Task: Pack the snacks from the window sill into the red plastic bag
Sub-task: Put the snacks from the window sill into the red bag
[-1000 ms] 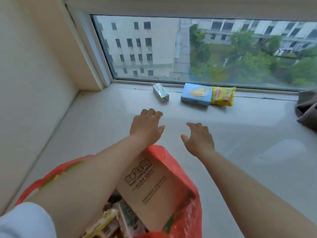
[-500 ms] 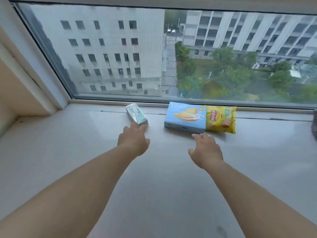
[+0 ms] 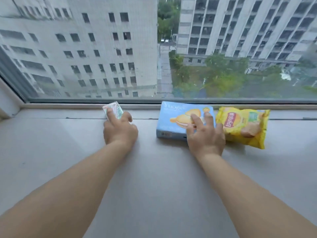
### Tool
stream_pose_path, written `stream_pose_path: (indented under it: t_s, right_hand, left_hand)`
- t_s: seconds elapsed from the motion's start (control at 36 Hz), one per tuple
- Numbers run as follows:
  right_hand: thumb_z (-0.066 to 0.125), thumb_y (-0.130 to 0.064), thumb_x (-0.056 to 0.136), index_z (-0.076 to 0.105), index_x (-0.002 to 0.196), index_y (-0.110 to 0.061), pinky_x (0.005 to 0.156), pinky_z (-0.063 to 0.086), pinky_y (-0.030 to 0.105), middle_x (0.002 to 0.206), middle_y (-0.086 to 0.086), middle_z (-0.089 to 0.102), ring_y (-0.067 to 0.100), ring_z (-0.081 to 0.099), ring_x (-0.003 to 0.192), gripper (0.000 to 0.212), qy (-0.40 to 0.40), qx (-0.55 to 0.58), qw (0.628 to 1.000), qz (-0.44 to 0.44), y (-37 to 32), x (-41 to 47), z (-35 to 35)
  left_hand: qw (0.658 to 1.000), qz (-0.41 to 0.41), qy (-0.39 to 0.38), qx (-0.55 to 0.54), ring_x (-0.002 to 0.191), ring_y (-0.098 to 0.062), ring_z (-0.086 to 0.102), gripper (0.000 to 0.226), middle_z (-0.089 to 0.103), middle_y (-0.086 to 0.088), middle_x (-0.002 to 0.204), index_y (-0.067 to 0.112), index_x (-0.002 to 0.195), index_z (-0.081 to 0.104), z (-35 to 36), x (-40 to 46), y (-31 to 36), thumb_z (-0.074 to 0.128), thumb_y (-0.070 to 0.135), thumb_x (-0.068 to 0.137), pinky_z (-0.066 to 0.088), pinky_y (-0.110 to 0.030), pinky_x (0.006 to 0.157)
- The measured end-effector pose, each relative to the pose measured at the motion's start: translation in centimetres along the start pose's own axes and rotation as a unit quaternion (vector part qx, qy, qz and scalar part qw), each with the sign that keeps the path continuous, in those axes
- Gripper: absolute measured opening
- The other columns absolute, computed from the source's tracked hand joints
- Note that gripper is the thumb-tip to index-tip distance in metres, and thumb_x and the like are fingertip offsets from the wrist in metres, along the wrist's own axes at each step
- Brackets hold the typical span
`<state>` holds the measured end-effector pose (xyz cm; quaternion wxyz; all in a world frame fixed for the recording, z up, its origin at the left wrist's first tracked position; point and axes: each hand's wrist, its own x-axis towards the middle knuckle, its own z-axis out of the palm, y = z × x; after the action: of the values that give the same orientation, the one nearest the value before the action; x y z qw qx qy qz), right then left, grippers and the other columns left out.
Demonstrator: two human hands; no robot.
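Note:
Three snacks lie along the back of the window sill [image 3: 151, 172]. My left hand [image 3: 120, 131] grips a small green-and-white carton [image 3: 115, 107], index finger over its top and thumb on its right side; most of the carton is hidden under the hand. My right hand [image 3: 205, 136] rests on the light blue biscuit box [image 3: 173, 115] with its fingers spread over the lid. A yellow chips bag [image 3: 245, 126] lies against the box's right side, untouched. The red plastic bag is out of view.
The window glass [image 3: 154, 48] and its frame [image 3: 154, 105] stand directly behind the snacks. The pale sill stretches wide toward me beneath both forearms. A wall corner [image 3: 6, 103] closes the far left.
Both hands reached forward to the window. The left hand closed round the small carton and the right hand landed on the blue box. The view moved closer and the red bag dropped out of sight.

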<state>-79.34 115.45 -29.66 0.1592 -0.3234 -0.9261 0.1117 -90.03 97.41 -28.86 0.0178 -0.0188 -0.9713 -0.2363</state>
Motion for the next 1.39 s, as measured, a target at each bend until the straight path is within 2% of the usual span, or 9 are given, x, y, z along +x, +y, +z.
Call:
stream_pose_path:
  t_s: [0.19,0.33,0.47,0.56,0.61,0.75,1.03,1.22,1.39]
  right_hand:
    - [0.029,-0.042,0.096,0.034,0.138,-0.045,0.097,0.034,0.037,0.156,-0.009,0.014,0.035,0.038,0.112,0.043,-0.068,-0.019,0.997,-0.039,0.1,-1.1,-0.9]
    - [0.028,-0.044,0.096,0.033,0.137,-0.047,0.094,0.036,0.034,0.155,-0.012,0.011,0.03,0.038,0.11,0.042,-0.106,0.0,0.993,-0.054,-0.7,-3.2,-2.0]
    - [0.032,-0.034,0.092,0.05,0.128,-0.04,0.089,0.04,0.039,0.147,-0.005,0.032,0.031,0.049,0.105,0.04,-0.109,0.021,0.988,-0.105,0.2,-3.0,-3.2]
    - [0.037,-0.028,0.075,0.067,0.109,-0.023,0.076,0.047,0.045,0.119,0.008,0.06,0.037,0.056,0.096,0.045,0.031,-0.004,0.999,-0.041,2.5,-0.8,-5.0]
    - [0.046,-0.039,0.082,0.046,0.134,-0.028,0.097,0.035,0.051,0.143,0.008,0.037,0.037,0.036,0.125,0.053,-0.046,-0.099,0.994,0.031,4.9,0.9,-5.4]
    - [0.056,-0.066,0.074,0.025,0.14,-0.037,0.1,0.035,0.048,0.15,0.003,0.006,0.037,0.017,0.134,0.078,-0.124,-0.066,0.983,0.122,8.8,2.6,-4.6]
    - [0.059,-0.011,0.081,0.049,0.13,-0.024,0.092,0.039,0.038,0.133,0.013,0.035,0.04,0.043,0.108,0.052,-0.007,0.109,0.987,0.12,8.9,0.2,-5.4]
    - [0.062,-0.014,0.089,0.054,0.118,-0.023,0.083,0.052,0.034,0.098,-0.001,0.064,0.018,0.062,0.091,0.031,-0.091,0.598,0.777,0.174,3.4,-0.7,-5.7]
    - [0.055,-0.016,0.093,0.049,0.113,-0.02,0.052,0.04,-0.001,0.103,0.003,0.058,0.014,0.053,0.088,0.021,-0.069,0.593,0.765,0.242,2.5,-5.7,-4.5]
  left_hand:
    - [0.987,-0.08,-0.087,-0.109,0.115,-0.035,0.051,0.081,0.014,-0.013,0.152,0.038,0.149,0.012,-2.0,-0.8,0.1,0.053,0.013,0.083,0.039,-0.035,0.098]
    - [0.853,-0.176,-0.156,-0.466,0.035,-0.012,0.042,0.096,0.056,-0.009,0.075,0.012,0.147,0.011,-4.1,-0.8,1.9,0.062,-0.002,0.066,0.034,-0.02,0.04]
    - [0.951,-0.03,-0.189,-0.242,0.09,-0.028,0.06,0.066,0.063,-0.012,0.108,0.012,0.113,0.055,-4.4,-3.8,6.1,0.059,0.024,0.048,0.051,-0.032,0.07]
    - [0.98,0.069,-0.178,0.057,0.118,-0.027,0.042,0.059,0.043,-0.005,0.128,0.015,0.126,0.041,-2.7,-5.3,7.4,0.062,0.04,0.077,0.04,-0.035,0.093]
    - [0.975,0.1,-0.143,0.136,0.123,-0.028,0.033,0.06,0.032,-0.006,0.134,0.014,0.135,0.03,-1.7,-5.7,7.7,0.054,0.041,0.087,0.037,-0.036,0.096]
    - [0.976,0.075,-0.173,0.105,0.124,-0.033,0.033,0.082,0.022,-0.005,0.141,0.016,0.142,0.018,-1.0,-5.3,7.4,0.059,0.056,0.084,0.039,-0.037,0.095]
    - [0.975,0.036,-0.202,0.09,0.118,-0.033,0.048,0.082,0.021,-0.014,0.143,0.022,0.14,0.021,-1.3,-4.9,7.5,0.064,0.056,0.079,0.044,-0.036,0.091]
    - [0.969,-0.004,-0.239,0.059,0.098,-0.028,0.055,0.072,0.047,-0.013,0.118,0.028,0.13,0.029,-1.8,-4.5,7.3,0.067,0.052,0.073,0.045,-0.031,0.077]
    - [0.969,0.002,-0.238,0.065,0.096,-0.025,0.052,0.077,0.055,-0.011,0.117,0.031,0.134,0.028,-2.1,-5.2,6.3,0.068,0.053,0.072,0.041,-0.027,0.073]
